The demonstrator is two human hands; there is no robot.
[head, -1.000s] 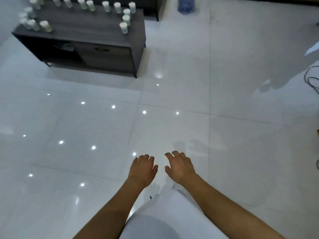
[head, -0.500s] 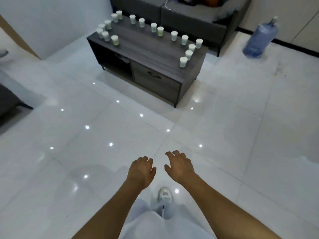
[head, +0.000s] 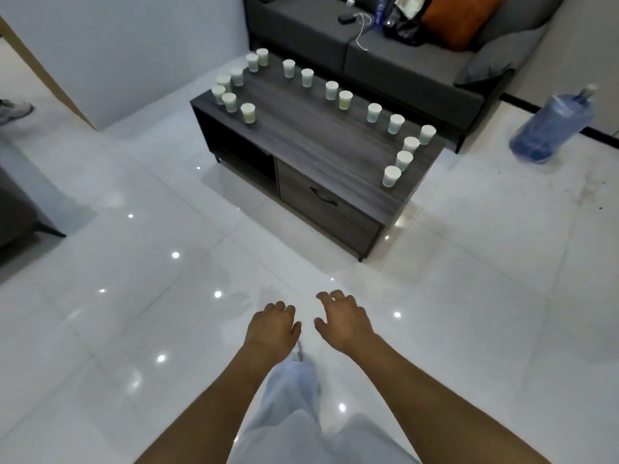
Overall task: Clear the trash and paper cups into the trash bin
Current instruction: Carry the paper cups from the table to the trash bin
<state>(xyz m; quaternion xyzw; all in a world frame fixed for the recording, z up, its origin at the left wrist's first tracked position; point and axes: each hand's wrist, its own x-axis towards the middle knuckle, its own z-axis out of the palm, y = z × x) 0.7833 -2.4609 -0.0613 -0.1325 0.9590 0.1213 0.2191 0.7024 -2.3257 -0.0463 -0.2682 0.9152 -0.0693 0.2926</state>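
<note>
both empty: left hand [head: 272, 329], right hand [head: 343, 318] relaxed; paper cups [head: 392, 176] line table [head: 321, 142].

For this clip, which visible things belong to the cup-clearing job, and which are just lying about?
Part of the job:
- paper cups standing along the edges of the coffee table
- left hand and right hand, both empty
- no trash bin in view

Lying about:
- blue water jug on the floor
- orange cushion on the sofa
- white cable
</note>
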